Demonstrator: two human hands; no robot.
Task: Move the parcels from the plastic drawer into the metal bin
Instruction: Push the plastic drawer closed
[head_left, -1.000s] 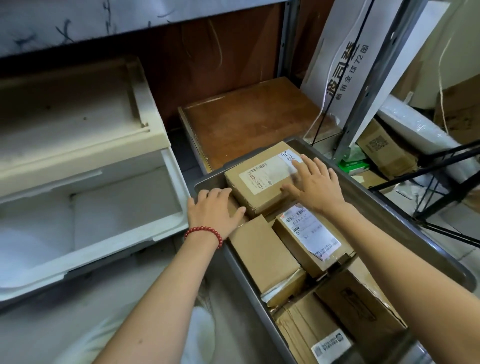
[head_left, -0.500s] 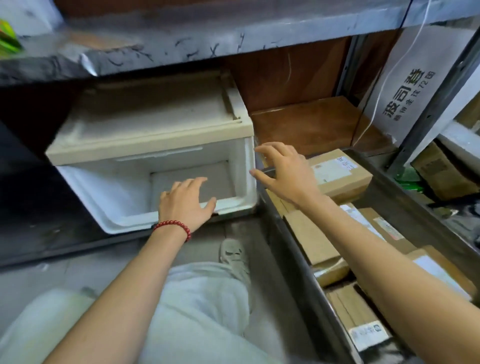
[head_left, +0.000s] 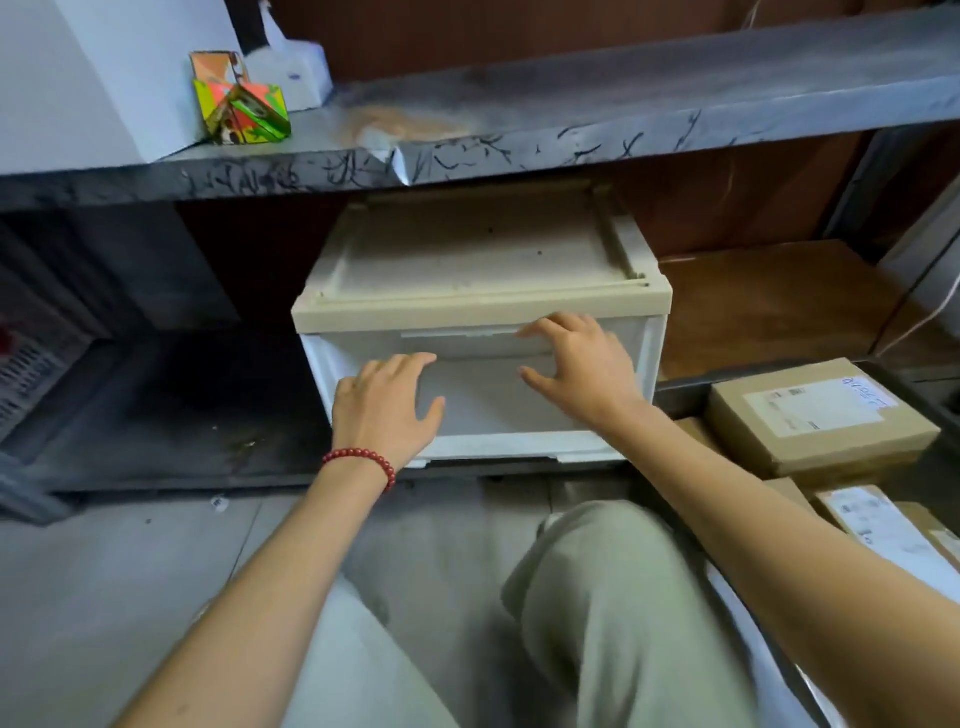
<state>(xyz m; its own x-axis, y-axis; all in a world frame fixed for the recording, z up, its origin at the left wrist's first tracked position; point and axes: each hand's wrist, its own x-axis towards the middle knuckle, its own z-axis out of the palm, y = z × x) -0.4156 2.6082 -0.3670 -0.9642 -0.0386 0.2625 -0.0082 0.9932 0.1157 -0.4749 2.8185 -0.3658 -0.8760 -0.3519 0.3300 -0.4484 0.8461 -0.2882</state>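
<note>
The white plastic drawer sits closed in its cream-topped case under the grey shelf. My left hand, with a red bead bracelet on the wrist, lies flat with straight fingers against the drawer front. My right hand touches the drawer front near its handle lip, fingers spread and slightly bent, holding nothing. To the right, the metal bin holds several brown cardboard parcels; the top one has a white label. The drawer's inside is hidden.
A grey marbled shelf overhangs the drawer, carrying a colourful small carton and white boxes. A wooden board lies right of the drawer. A grey crate stands at far left. My knees fill the foreground.
The drawer was open a second ago and is now shut. Both hands left the bin's parcels and moved left onto the drawer front. The view swung left and up.
</note>
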